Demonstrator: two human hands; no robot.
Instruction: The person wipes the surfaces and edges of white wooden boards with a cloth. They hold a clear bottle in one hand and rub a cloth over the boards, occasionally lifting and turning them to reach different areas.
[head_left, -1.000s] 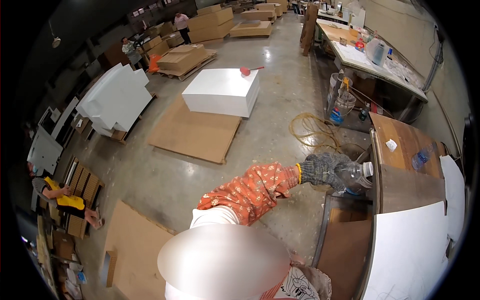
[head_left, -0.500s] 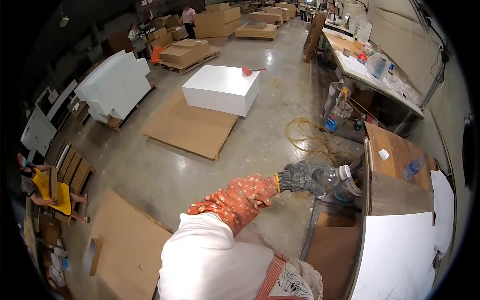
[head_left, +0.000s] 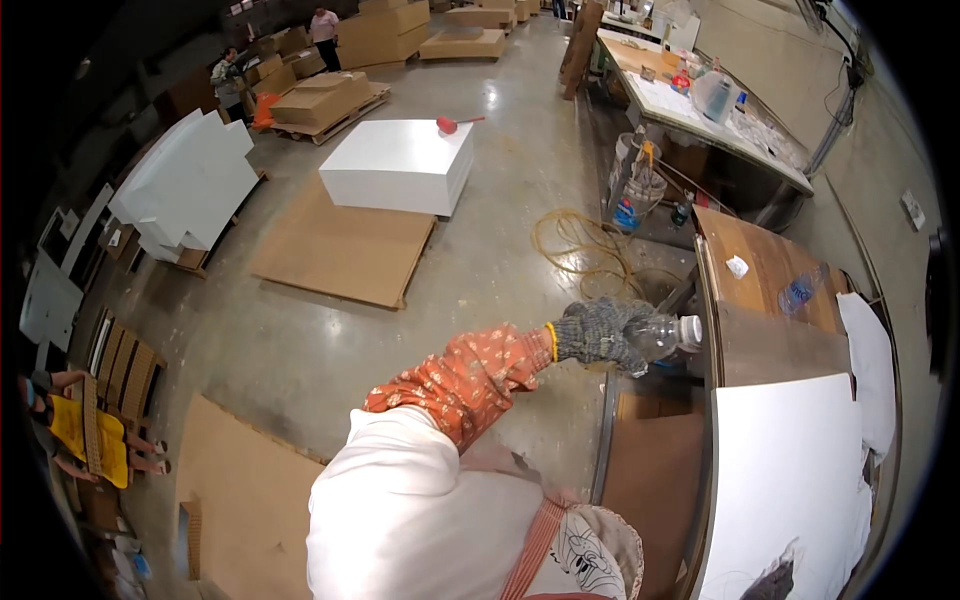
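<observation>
My left hand (head_left: pixel 600 335), in a dark grey knitted glove with a yellow cuff, is wrapped round a clear plastic bottle (head_left: pixel 656 338) with a white cap. The bottle lies nearly sideways, its cap pointing right beside the edge of the workbench. An orange patterned sleeve covers that forearm, which reaches across in front of me. At the lower edge my right hand (head_left: pixel 773 580), in a dark glove, shows only in part and smeared over a white panel (head_left: pixel 785 470); its fingers cannot be made out.
Another clear bottle (head_left: pixel 802 289) and a white scrap (head_left: pixel 737 266) lie on the wooden bench top (head_left: pixel 760 255). A yellowish hose (head_left: pixel 570 245) coils on the floor near a bucket (head_left: pixel 640 185). A red mallet (head_left: pixel 447 125) rests on stacked white panels (head_left: pixel 390 170). At left sits a person in a yellow apron (head_left: pixel 70 430).
The view has swung slightly, so the room sits further left and higher. My left hand still holds the bottle, now closer to the bench edge. Part of my right hand has come in at the bottom.
</observation>
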